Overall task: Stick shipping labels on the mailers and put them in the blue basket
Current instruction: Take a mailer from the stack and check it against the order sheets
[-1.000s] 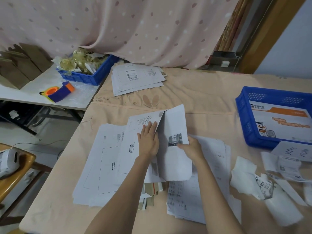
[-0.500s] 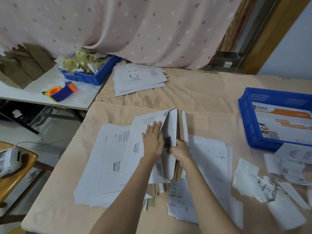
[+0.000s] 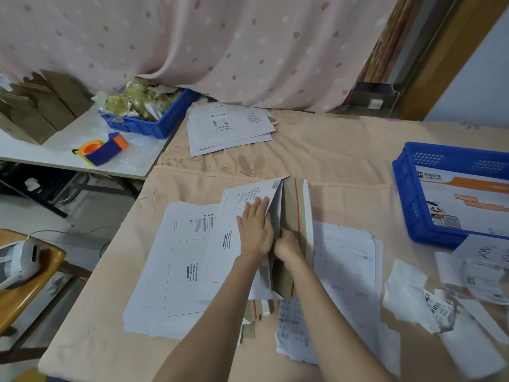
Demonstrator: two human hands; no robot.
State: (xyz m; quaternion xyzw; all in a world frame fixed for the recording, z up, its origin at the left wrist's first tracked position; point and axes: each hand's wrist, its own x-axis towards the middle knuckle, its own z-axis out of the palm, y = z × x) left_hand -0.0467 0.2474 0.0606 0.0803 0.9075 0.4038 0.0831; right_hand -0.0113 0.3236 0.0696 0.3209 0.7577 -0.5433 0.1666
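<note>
I am pressing my left hand (image 3: 254, 230) flat, fingers straight, on the white cardboard mailer (image 3: 248, 216) at the frame's centre. My right hand (image 3: 287, 245) is reaching into the mailer's open brown flap (image 3: 296, 205); its fingers are tucked under the fold, so I cannot tell how they are gripping. The mailer is lying on a stack of white mailers (image 3: 176, 268) on the peach cloth-covered table (image 3: 344, 150). The blue plastic basket (image 3: 407, 194) is sitting at the right edge, holding an orange-and-white mailer (image 3: 462, 199). Crumpled white label backings (image 3: 413, 299) are lying at lower right.
</note>
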